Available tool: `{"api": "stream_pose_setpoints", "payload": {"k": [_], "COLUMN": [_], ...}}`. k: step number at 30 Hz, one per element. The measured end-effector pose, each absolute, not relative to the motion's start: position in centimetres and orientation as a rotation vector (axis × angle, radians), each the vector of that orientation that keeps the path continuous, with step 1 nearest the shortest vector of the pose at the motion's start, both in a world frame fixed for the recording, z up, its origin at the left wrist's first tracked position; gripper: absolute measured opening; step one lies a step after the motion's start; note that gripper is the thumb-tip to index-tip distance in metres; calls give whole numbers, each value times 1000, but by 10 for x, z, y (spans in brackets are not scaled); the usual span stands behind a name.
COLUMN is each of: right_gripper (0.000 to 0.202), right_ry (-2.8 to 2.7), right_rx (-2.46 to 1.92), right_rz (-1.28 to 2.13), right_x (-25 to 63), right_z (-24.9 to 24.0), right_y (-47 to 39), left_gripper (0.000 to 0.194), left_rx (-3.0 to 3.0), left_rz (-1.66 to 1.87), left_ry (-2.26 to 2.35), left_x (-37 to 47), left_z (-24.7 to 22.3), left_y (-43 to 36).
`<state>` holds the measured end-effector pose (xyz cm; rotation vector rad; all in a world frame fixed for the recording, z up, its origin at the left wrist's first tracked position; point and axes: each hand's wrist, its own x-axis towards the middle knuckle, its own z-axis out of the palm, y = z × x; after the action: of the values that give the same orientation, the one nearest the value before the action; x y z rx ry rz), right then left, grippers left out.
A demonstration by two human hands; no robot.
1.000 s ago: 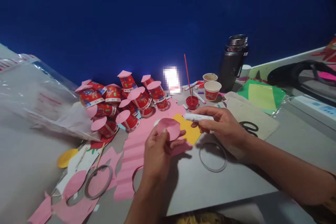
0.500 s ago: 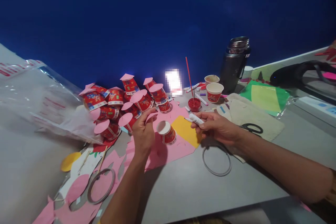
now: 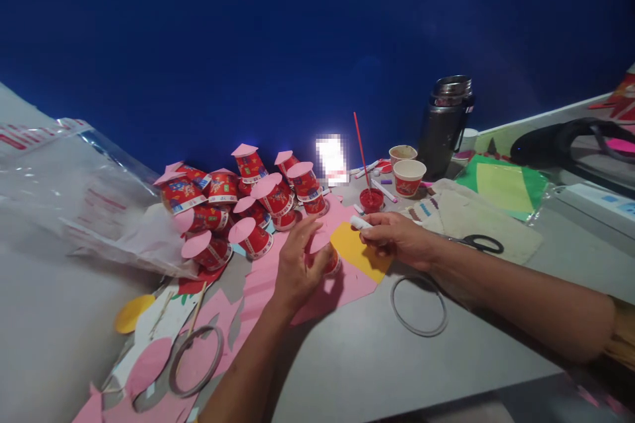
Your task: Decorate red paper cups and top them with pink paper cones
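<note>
My left hand (image 3: 300, 264) is at a red paper cup (image 3: 333, 262) standing on pink paper (image 3: 317, 301). Its thumb and fingers curve around a pink paper piece (image 3: 320, 243) on top of the cup. In my right hand (image 3: 397, 236), between thumb and fingers, is a white marker (image 3: 360, 223), over a yellow paper (image 3: 354, 254). To the left, many red cups with pink paper tops (image 3: 253, 238) are heaped together.
A grey ring (image 3: 419, 332) lies by my right forearm, and another (image 3: 173, 370) at the lower left. Black-handled scissors (image 3: 483, 243) rest on a cloth. A dark flask (image 3: 444, 129), two cups (image 3: 409, 178) and red paint (image 3: 371, 199) stand behind.
My left hand has moved right, bringing the pink paper piece onto the cup. The marker in my right hand has turned, its dark tip no longer visible.
</note>
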<state>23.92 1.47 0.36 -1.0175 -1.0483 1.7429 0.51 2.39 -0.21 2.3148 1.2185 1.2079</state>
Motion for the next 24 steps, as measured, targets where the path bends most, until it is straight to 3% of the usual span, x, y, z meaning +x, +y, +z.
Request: {"api": "stream_pose_setpoints", "payload": {"k": [9,16,24], "right_gripper": [29,49,51], "right_ry": [-1208,-1206,-1227], "right_rx": [-1133,-1156,-1001], "right_rz": [1636,1667,1775], "right_x": [213,202,197], "right_z": [3,-13,-17], "right_y": [35,49,50], "left_gripper": [53,77,63], "left_rx": [2389,1951,1818], "left_rz": [1184,1016,1008], "left_ry": [1156,1360,1338], "left_x": [-1,-6,-8], "left_z": [-13,-6,-1], "left_y": [20,15,17]}}
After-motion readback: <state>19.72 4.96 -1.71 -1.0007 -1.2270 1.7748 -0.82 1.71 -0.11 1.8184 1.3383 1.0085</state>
